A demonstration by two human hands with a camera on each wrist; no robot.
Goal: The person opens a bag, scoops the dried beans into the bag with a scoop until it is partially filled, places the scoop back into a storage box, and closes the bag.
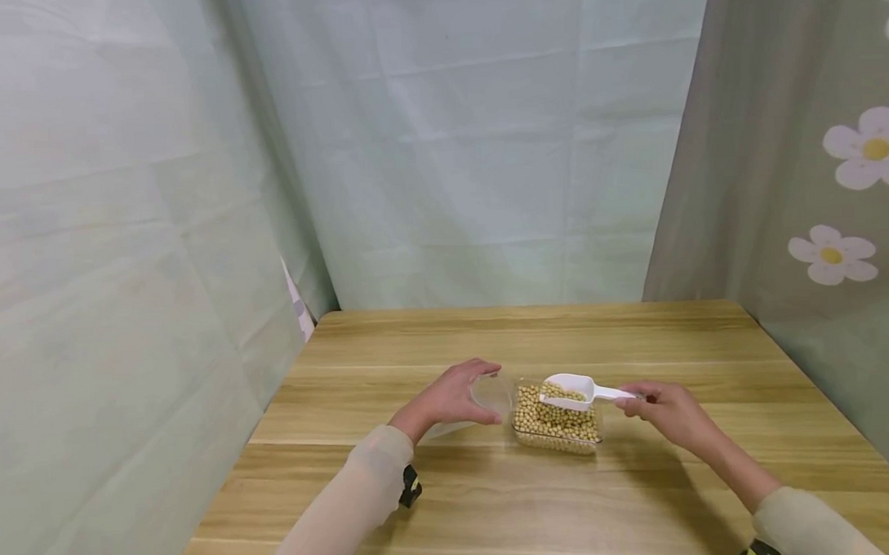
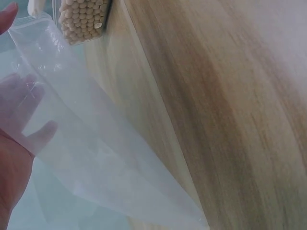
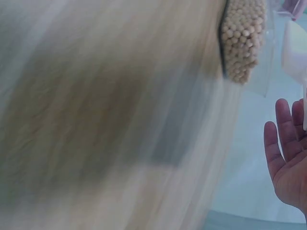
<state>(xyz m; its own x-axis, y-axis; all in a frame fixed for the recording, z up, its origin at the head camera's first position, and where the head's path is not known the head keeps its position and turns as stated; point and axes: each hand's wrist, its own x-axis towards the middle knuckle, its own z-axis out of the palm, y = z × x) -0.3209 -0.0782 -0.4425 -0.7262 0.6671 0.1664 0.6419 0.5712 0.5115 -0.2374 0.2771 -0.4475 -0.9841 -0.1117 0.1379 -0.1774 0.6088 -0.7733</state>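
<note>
My left hand (image 1: pixel 459 395) holds a clear plastic bag (image 2: pixel 105 143) by its mouth, thumb and fingers spread apart around the opening. The bag hangs back toward the wrist, and some fingers show through its film in the left wrist view. In my right hand (image 1: pixel 671 412) is the handle of a white scoop (image 1: pixel 579 384), pinched between thumb and fingers. Dried soybeans lie in the scoop, over a clear rectangular container (image 1: pixel 561 445) of soybeans (image 1: pixel 533 413). The bag's mouth faces the container's left side.
The wooden table (image 1: pixel 541 519) carries the container near its middle. Pale cloth (image 1: pixel 484 145) hangs behind and on the left, and a grey curtain with white flowers (image 1: pixel 832 255) hangs on the right.
</note>
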